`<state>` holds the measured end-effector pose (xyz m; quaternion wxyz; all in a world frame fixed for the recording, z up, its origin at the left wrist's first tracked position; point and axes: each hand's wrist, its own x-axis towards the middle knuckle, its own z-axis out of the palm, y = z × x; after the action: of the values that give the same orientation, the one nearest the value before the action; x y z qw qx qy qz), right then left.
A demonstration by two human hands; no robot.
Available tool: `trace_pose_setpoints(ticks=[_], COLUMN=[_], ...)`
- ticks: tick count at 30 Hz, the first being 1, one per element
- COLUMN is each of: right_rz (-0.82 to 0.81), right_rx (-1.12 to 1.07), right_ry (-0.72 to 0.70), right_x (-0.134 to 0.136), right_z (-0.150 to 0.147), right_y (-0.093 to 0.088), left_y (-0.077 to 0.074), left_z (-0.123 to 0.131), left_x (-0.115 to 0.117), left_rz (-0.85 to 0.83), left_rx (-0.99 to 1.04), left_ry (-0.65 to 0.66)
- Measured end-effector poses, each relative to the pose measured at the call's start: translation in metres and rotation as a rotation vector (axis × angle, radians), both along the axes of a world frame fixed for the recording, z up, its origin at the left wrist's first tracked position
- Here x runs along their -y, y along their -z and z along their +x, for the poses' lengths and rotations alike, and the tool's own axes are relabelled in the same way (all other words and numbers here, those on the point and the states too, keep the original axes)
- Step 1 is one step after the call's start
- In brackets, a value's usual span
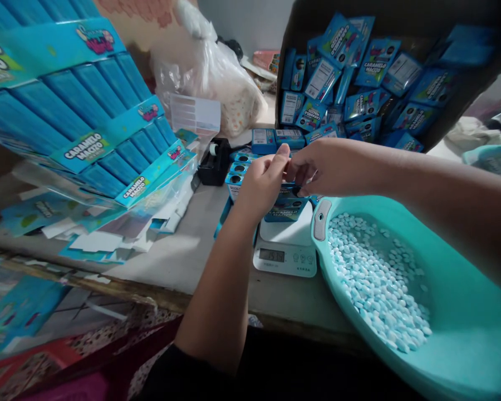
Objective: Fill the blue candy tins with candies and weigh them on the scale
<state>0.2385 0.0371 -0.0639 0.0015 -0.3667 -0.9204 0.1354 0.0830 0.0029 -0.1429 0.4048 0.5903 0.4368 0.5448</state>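
Observation:
Both hands meet fingertip to fingertip above a white digital kitchen scale [286, 259]. A blue candy box [286, 211] is on its pan, partly covered by my hands. My left hand [261, 181] is closed, thumb upward, beside the upper boxes. From the right comes my right hand [323, 167], its fingers bent and closed against the left ones. Whatever the fingertips pinch is hidden. Under the right forearm, a turquoise plastic tub [455, 328] holds many small pale-blue candies [376, 284].
A tall stack of blue display boxes [79, 106] leans at left above flattened cardboard [104, 239]. A black tape dispenser [214, 161] stands near more candy boxes [236, 172]. Behind are a plastic bag [209, 72] and a carton [438, 133] full of blue candy boxes.

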Motion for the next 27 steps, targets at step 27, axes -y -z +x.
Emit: trace_pose_setpoints(ticks=[27], right_rz=[0.156], right_rx=[-0.357], right_ry=[0.381], right_x=[0.025], right_z=[0.021], right_y=[0.027], left_y=[0.002], left_z=[0.003], left_x=[-0.003], left_rz=[-0.055], left_rx=[-0.014], left_ry=[-0.009])
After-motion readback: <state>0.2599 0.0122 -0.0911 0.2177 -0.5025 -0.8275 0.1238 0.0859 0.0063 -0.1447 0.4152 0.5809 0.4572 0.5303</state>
